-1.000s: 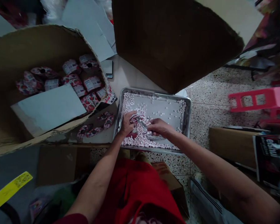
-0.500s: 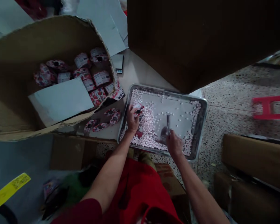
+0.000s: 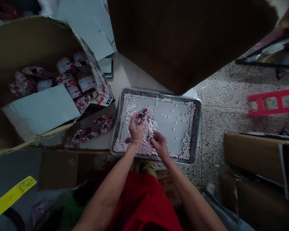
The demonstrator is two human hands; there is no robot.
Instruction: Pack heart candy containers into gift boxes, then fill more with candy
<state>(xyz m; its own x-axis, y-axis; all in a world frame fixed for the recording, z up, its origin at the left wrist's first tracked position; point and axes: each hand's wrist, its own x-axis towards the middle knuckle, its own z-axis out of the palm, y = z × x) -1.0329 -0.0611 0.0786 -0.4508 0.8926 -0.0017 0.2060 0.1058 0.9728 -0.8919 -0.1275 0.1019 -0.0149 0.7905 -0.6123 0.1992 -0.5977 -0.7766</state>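
Note:
My left hand (image 3: 136,128) grips a small red-and-white printed packet (image 3: 141,115) with a dark round spot on it, over the left part of a metal tray (image 3: 198,128). Small pale pink pellets (image 3: 146,149) lie heaped under and between my hands, with more scattered along the tray's sides. My right hand (image 3: 160,143) is low at the heap, fingers curled closed around the metal scoop, which is almost wholly hidden by the hand and pellets. Several similar packets (image 3: 106,125) lie on the table left of the tray.
A large open cardboard box (image 3: 38,141) at left contains more packets and a white sheet (image 3: 42,110). Another big carton (image 3: 159,38) overhangs the tray's far side. A small flat scale (image 3: 106,66) sits between them. A red plastic stool (image 3: 272,102) and cartons (image 3: 252,150) stand at right.
My right hand has moved left with the scoop into the heap, closer to my left hand. The packet in my left hand is now lifted and tilted. The whole view has shifted slightly.

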